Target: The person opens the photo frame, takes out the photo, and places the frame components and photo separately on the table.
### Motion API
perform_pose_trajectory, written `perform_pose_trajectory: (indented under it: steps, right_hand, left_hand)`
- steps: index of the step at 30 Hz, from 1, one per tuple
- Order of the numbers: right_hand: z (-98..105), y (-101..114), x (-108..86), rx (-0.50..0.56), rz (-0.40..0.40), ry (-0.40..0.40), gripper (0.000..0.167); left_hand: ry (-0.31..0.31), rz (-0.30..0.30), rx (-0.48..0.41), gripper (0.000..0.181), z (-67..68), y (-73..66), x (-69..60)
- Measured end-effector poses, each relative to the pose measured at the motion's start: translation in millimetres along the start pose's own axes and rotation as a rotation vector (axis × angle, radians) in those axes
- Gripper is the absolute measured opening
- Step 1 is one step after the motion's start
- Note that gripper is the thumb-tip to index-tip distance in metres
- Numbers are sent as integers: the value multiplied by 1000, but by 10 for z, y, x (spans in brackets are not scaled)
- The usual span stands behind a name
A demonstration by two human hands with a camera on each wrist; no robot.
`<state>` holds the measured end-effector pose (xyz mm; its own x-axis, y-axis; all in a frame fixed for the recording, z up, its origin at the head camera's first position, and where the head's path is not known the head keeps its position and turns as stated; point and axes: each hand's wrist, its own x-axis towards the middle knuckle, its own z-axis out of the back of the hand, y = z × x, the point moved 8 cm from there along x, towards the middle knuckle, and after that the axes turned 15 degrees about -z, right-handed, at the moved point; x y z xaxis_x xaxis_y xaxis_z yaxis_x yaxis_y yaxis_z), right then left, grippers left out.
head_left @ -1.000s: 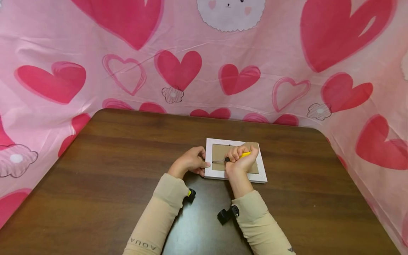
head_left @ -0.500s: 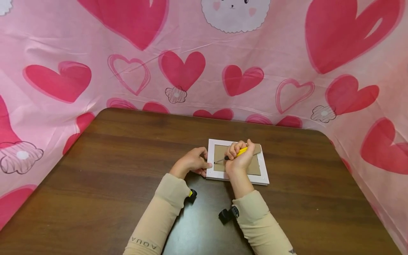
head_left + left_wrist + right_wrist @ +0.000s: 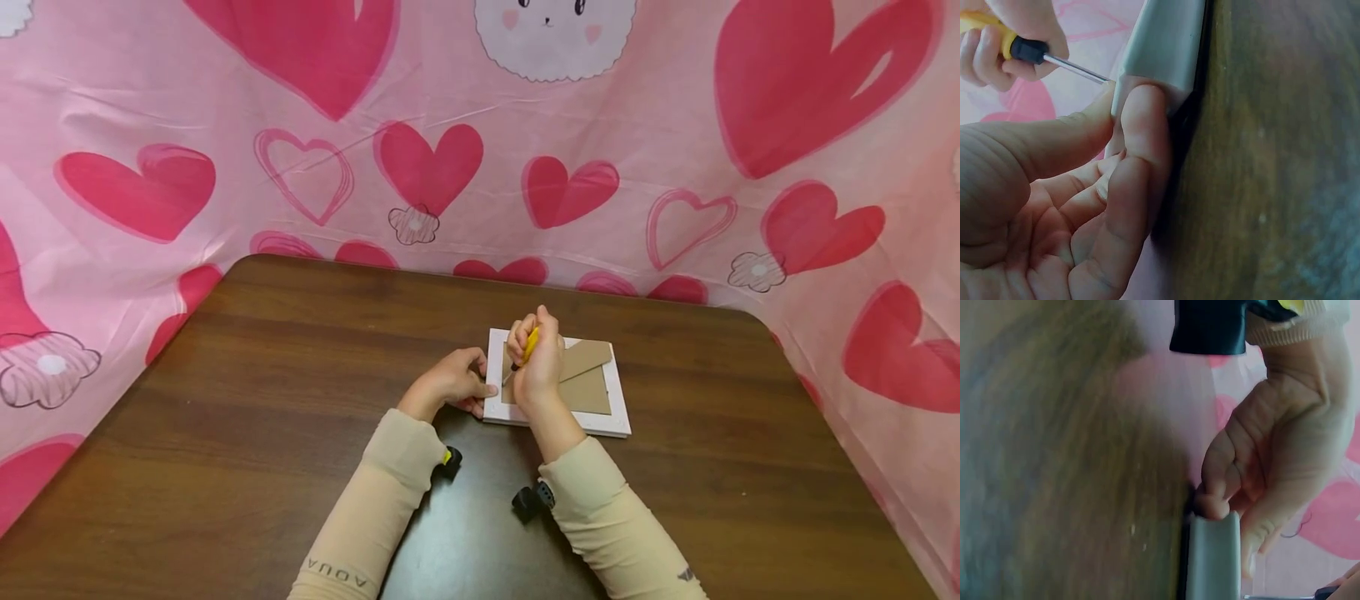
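A white picture frame (image 3: 617, 402) lies on the table, its brown cardboard backing (image 3: 588, 397) facing up. My left hand (image 3: 452, 379) grips the frame's left side, thumb on the top face and fingers against the outer edge. My right hand (image 3: 542, 367) is wrapped round the yellow handle of a screwdriver (image 3: 531, 343), held tilted above the backing. In the left wrist view, its metal shaft (image 3: 1079, 69) runs down to the frame's inner edge by my left thumb (image 3: 1079, 134). The exact contact of the tip is hidden by the thumb.
A brown stand flap (image 3: 588, 359) lies slantwise on the backing, partly behind my right hand. The dark wooden table (image 3: 300, 350) extends around the frame. A pink cloth with hearts (image 3: 570, 192) hangs behind and beside the table.
My right hand has moved left and slightly up with the screwdriver, whose handle is now steeper. More of the stand flap shows. My left hand stays on the frame.
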<state>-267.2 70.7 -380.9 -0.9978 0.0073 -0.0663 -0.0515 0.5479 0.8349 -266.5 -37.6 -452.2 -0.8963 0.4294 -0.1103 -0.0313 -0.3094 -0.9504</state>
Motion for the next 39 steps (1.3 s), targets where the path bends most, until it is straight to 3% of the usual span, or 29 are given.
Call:
perform_pose_trajectory:
  steps: [5,10,13,18,21,24,27,34,39]
  right_hand:
    - [50,24,-14,-5,0,22,54]
    - [341,-9,-7,135,-120,8,58]
    - [482,-38,-7,155,-217,8,61]
    - [562,-71,-2,-25,-422,19,60]
    - [519,-57,11,-166,-481,58,59]
    - [430,-38,23,-236,-470,110,59]
    - [342,-46,27,-236,-442,126,58]
    - [266,-44,-24,-167,-348,91,56]
    - [135,-55,-59,-213,-288,65,55]
  left_hand:
    - [-6,-16,-11,25,3,-17,-7]
    - [-7,-8,-26,26,5,15,-17]
    - [-16,-3,-30,27,21,18,-13]
    - [-13,-3,-35,27,21,10,-9]
    - [-8,-3,-38,27,6,9,-13]
    - [-5,-6,-35,27,-4,11,-14]
    - [-3,-11,-35,26,9,11,-19]
    - [3,-21,-9,25,1,-16,-8]
    - [10,-6,4,24,-4,-15,-15]
